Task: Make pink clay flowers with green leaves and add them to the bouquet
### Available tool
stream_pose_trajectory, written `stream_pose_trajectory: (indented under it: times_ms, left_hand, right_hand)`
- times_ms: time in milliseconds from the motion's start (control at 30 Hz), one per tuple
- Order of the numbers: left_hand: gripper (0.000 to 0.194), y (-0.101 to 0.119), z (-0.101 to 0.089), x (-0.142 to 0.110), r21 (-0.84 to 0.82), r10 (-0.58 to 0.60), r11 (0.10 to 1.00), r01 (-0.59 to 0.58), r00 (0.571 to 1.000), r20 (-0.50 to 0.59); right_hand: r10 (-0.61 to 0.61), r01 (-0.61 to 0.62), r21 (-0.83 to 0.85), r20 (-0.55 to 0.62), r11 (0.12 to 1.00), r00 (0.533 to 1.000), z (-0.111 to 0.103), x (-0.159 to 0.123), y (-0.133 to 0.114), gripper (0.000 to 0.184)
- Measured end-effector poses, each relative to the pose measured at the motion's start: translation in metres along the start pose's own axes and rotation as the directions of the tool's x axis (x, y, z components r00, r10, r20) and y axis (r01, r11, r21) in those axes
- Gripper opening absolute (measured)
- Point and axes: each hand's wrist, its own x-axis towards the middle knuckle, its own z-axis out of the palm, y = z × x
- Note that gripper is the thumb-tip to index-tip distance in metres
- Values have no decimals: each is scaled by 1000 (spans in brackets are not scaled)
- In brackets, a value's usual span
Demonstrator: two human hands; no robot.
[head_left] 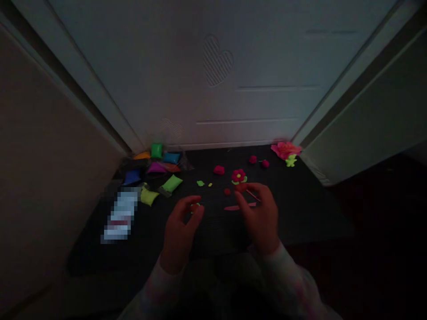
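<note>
My right hand (262, 218) pinches the orange-red base of a small clay flower (239, 176) between thumb and fingers. The flower stands upright, with dark pink petals, a yellow centre and light green leaves below. To the left, my left hand (182, 229) has thumb and fingers curled around a small green clay piece (195, 207), mostly hidden by the fingers. A pink modelling knife (237, 207) lies on the dark table between the hands. Beyond it are a small red clay lump (227, 191), a green clay bit (200, 183) and a yellow bit (210, 185).
Packets of coloured clay, such as a light green one (172, 183) and a blue one (132, 177), lie at the left of the dark table (213, 238). Pink lumps (219, 170), a pink flower (286, 150) and a yellow-green piece (291, 161) sit farther back, before a white door (260, 58).
</note>
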Motion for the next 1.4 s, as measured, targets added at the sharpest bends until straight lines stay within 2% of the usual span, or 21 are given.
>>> stream_pose_trajectory:
  times_ms: [167, 367, 567, 700, 1033, 1400]
  left_hand:
    - [33, -9, -2, 2, 64, -48, 997, 49, 999, -18]
    - [29, -14, -8, 5, 153, 9, 988, -1, 999, -51]
    - [36, -20, -17, 9, 210, -36, 976, 61, 992, -121]
    - [43, -23, -18, 11, 222, -98, 967, 127, 986, -138]
    - [49, -20, -22, 11, 256, -160, 946, 197, 974, -159]
    - [41, -31, -25, 12, 247, -98, 959, 139, 981, -170]
  right_hand:
    - [30, -41, -79, -146, 996, 989, -7, 24, 30, 15]
    - [113, -140, -104, -232, 985, 966, -16, 48, 75, 20]
    - [273, -304, -108, -233, 947, 933, -26, 79, 131, 23]
    - [362, -388, -139, -183, 911, 914, -26, 94, 155, 29]
    - [455, -463, -312, -100, 830, 885, -13, 106, 175, 31]
    - [456, -423, -512, -68, 747, 888, -12, 109, 177, 30]
